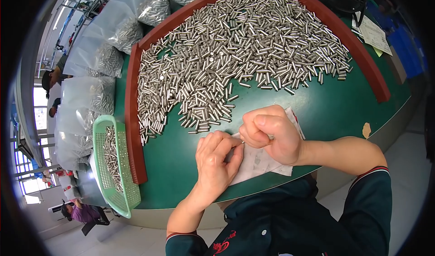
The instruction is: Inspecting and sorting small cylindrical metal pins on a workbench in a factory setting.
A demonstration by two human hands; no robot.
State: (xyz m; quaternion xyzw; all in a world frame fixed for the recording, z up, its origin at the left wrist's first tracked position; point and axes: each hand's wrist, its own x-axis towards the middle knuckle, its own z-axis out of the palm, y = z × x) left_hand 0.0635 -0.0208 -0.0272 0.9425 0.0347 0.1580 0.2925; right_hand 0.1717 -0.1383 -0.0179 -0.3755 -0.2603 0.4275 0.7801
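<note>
Could, by slackening, drop anything held in pinched left hand (215, 158) or clenched right hand (277, 136), too hidden to tell, and lose it among loose pins (253, 43).

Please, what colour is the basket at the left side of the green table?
The basket is light green, seen best in the head view.

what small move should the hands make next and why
Perhaps ease the right hand slightly away from the left hand: the right is curled into a fist close beside the left, over the pale sheet, and whatever is between them is too hidden to check.
</note>
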